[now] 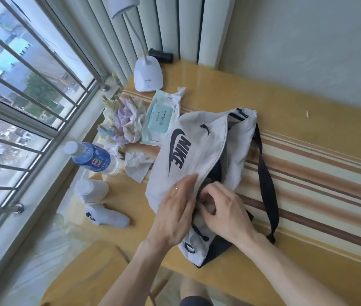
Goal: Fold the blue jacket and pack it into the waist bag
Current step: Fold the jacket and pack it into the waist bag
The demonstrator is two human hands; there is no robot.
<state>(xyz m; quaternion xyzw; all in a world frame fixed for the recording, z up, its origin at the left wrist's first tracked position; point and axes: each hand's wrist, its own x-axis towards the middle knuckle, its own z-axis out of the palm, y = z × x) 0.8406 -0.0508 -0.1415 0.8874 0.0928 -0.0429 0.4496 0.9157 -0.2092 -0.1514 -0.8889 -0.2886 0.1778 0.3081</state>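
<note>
Blue jacket: not plainly visible; only a dark mass shows inside the open mouth of the bag, so most likely it is already stuffed in, though I cannot confirm the colour or the fold
Waist bag [199, 151]: pale grey with a large dark logo, lying on the counter [307, 120], its main zip gaping along the length; its black strap [268, 186] loops out over the striped cloth [329, 173] to the right
Left hand [176, 208]: fingers extended and close together, laid flat on the front panel just beside the zip line, pinning the fabric down
Right hand [223, 208]: fingers curled at the near end of the opening, seemingly pinching something small there, perhaps the zip pull; what it nips is hidden
Step in hand: judged to be closing the bag, or tucking the last of the cloth under the zip
Doing it well: keep the flat hand pressing the panel toward the teeth so both edges meet, push loose cloth below the track before drawing, and pull evenly along the seam so nothing snags
Wet-wipe pack [160, 117]: lid closed, contents unseen, just beyond the bag
Bottle [91, 157]: capped, blue label, lying on its side near the window; fill level unclear
Desk lamp [148, 76]: stands at the far end of the counter, well apart
</note>
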